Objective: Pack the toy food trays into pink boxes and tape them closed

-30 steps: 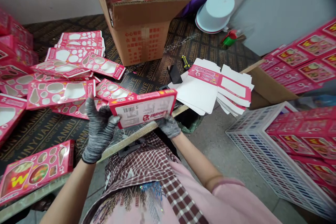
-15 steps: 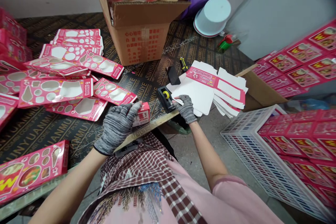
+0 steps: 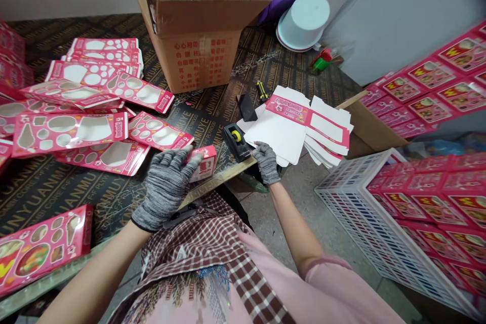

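Observation:
My left hand, in a grey knitted glove with bare fingertips, is closed around the near end of a small pink-and-white box at the table's front edge. Its palm hides part of the box. My right hand, gloved alike, has its fingers curled together at the front end of a black tape dispenser with a yellow core. What the fingertips pinch there is too small to make out. Just beyond lies a pile of flat white-and-pink cartons.
Pink window boxes lie heaped at the left; one filled box lies nearer. An open cardboard box stands behind. A yellow cutter and a black block lie by the dispenser. A white basket holds packed boxes.
My right hand has shifted slightly down at the dispenser's front, and its fingers are more curled. The left hand still holds the small box. The whole view has drifted a little.

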`<act>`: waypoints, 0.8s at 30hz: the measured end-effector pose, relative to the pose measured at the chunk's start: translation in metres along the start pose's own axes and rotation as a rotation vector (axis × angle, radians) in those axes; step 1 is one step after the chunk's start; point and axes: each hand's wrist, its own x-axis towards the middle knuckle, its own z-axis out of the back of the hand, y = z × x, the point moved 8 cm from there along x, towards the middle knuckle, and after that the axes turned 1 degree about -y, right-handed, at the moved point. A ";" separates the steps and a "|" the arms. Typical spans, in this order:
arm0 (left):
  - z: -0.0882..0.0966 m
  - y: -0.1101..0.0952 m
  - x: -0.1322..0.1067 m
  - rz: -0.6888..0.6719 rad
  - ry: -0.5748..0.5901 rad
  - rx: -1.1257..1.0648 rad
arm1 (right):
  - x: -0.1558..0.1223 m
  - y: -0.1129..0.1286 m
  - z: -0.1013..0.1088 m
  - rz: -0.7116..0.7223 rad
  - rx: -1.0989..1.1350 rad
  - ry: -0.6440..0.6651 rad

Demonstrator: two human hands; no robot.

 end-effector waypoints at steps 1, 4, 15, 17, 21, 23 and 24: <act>0.002 0.004 0.001 0.025 -0.009 0.002 | -0.005 -0.006 0.000 -0.033 0.021 0.011; 0.004 0.014 0.004 0.076 -0.051 -0.044 | -0.019 -0.020 -0.005 -0.092 0.027 0.023; -0.007 0.008 0.004 0.076 -0.102 -0.015 | -0.038 0.008 0.006 -0.171 0.050 -0.139; -0.006 0.004 0.004 0.049 -0.102 0.018 | -0.048 0.043 -0.003 -0.161 0.195 -0.014; 0.002 -0.002 0.003 -0.002 -0.172 0.093 | -0.077 0.131 -0.054 -0.230 0.657 0.523; 0.006 -0.004 0.002 -0.030 -0.208 0.090 | -0.089 0.162 -0.076 -0.308 0.819 0.723; 0.007 -0.005 0.001 -0.042 -0.214 0.077 | -0.093 0.171 -0.085 -0.350 0.880 0.788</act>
